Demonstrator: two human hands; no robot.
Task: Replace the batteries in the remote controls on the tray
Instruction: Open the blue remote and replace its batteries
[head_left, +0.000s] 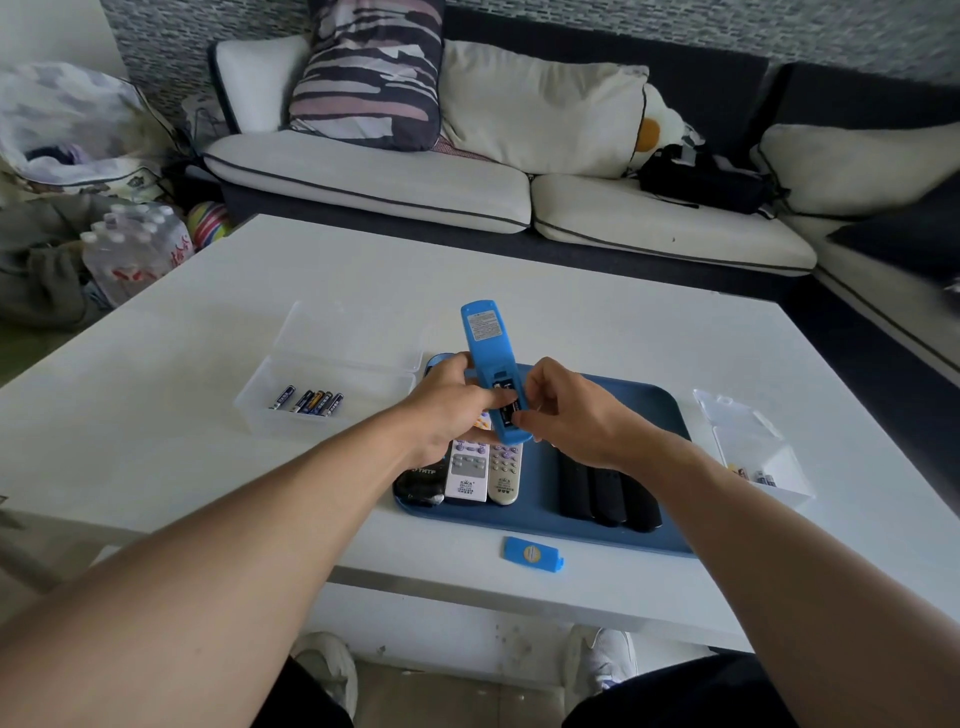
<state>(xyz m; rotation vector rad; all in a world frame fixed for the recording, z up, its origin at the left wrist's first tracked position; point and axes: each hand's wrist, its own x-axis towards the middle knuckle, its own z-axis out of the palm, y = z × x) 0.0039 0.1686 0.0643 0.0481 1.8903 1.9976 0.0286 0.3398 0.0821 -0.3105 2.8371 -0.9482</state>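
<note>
White low table (571, 291) stands before a sofa. Above its blue plastic tray (649, 410) the left hand (447, 405) grips the bright blue remote control (491, 358), back side up, battery bay open. The right hand (566, 410) pinches at this bay; whether it holds a battery is hidden. Left clear plastic box (291, 410) holds several batteries (309, 401). The blue battery cover (532, 554) lies near the tray.

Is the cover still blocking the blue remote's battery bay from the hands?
No. The cover lies on the table before the tray; the blue remote has its bay open.
</note>
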